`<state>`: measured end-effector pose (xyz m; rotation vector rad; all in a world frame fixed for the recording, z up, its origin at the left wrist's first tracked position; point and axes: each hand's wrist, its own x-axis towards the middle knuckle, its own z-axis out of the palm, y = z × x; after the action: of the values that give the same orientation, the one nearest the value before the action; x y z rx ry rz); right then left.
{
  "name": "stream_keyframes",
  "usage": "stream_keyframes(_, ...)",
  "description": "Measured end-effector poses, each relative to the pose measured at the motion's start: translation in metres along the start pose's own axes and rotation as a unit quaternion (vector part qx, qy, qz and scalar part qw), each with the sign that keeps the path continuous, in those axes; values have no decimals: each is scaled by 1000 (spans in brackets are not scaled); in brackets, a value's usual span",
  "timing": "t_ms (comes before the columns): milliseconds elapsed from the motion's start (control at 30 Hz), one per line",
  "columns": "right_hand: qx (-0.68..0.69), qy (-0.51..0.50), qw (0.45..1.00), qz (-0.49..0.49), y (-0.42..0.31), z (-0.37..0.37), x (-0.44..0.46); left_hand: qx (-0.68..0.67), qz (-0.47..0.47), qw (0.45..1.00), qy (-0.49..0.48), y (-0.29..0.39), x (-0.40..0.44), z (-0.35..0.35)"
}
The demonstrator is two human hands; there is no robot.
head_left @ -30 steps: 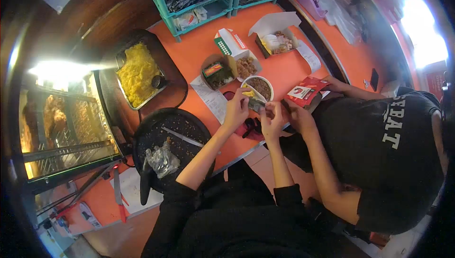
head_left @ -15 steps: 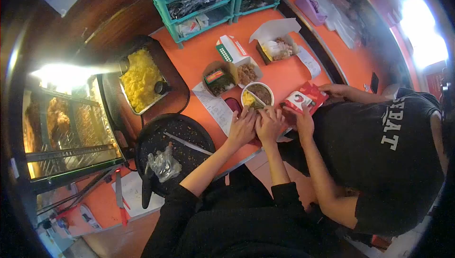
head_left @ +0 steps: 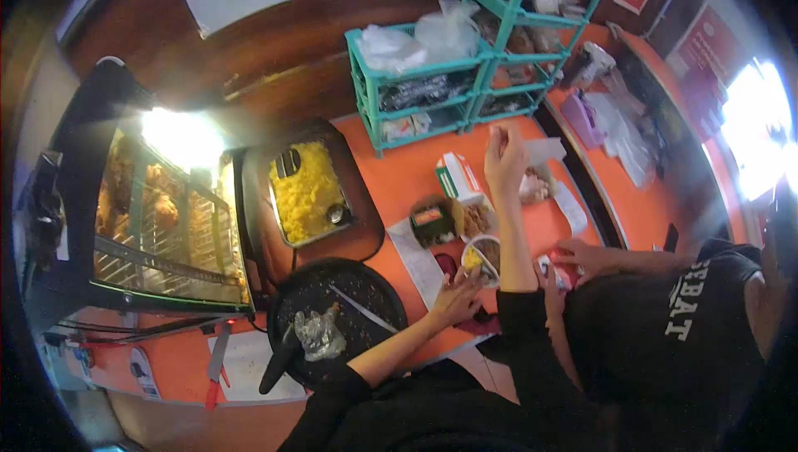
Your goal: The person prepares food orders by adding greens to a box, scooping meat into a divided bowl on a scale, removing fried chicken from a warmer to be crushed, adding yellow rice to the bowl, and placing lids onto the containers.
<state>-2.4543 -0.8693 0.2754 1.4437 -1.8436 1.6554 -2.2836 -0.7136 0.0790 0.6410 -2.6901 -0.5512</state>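
Observation:
My left hand is at the near edge of a round white bowl with yellow and brown food, its fingers drawn together on something too small to make out. Raised over the counter, my right hand is loosely curled, fingers slightly apart, with nothing visible in it. Behind the bowl stand an open box with dark green food and one with brown pieces. My right hand and forearm partly cover another open box.
A co-worker in a black shirt holds a red and white packet at the right. Teal shelves stand at the back. To the left are a yellow food tray, a black round tray with a knife, and a lit glass cabinet.
My right hand has left the bowl and risen up and forward towards the shelves. My left hand stays by the bowl. The view has tilted up, showing more shelves and wall.

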Motion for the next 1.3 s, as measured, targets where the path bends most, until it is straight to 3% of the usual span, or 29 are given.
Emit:
stream_keyframes(67, 55, 29, 998, -3, -10, 29, 58, -27, 7, 1000, 7, 0, 0, -6)
stream_keyframes(133, -78, 42, 985, -149, 30, 67, 109, -52, 15, 998, 12, 0, -2, -18)
stream_keyframes(167, -72, 49, 984, -153, 48, 86, 132, -73, 1, 997, 15, 1, -3, -26)
stream_keyframes(233, -53, -55, 996, -43, 83, 121, 165, -89, -14, 996, 17, -1, -1, -47)
stream_keyframes(267, -48, -51, 997, -46, 99, 139, 178, -76, -32, 995, 53, -5, -1, -58)
stream_keyframes(333, -224, -23, 973, -55, 120, 170, 196, -58, -50, 993, 91, -15, 0, -80)
stream_keyframes(367, -220, -20, 974, -56, 113, 172, 201, -45, -66, 990, 119, -21, 2, -92)
stream_keyframes(433, -235, -138, 955, 120, 107, 170, 208, -28, -95, 981, 165, -27, 8, -124)
stream_keyframes(467, -234, -137, 955, 121, 104, 169, 208, -27, -94, 982, 165, -36, 14, -136)
stream_keyframes(533, -189, -41, 972, 133, 100, 165, 207, -72, -78, 967, 232, -55, 29, -155)
stream_keyframes(633, -177, -63, 972, 142, 88, 149, 209, 22, -32, 956, 291, -79, 72, -197)
stream_keyframes(767, -221, -101, 959, 146, 96, 148, 215, 36, 36, 945, 322, -114, 151, -240)
stream_keyframes(833, -243, -155, 951, 110, 99, 151, 217, -22, 55, 944, 325, -128, 200, -261)
stream_keyframes(1033, -239, -226, 943, 50, 75, 139, 231, 56, 62, 932, 354, -167, 312, -289)
stream_keyframes(1133, -225, -199, 954, 14, 71, 141, 233, 158, 35, 926, 342, -176, 336, -286)
stream_keyframes(1200, -240, -208, 948, 13, 66, 143, 237, 89, -35, 938, 335, -177, 346, -282)
stream_keyframes(1300, -234, -230, 944, 23, 58, 139, 243, -24, -63, 950, 306, -187, 355, -279)
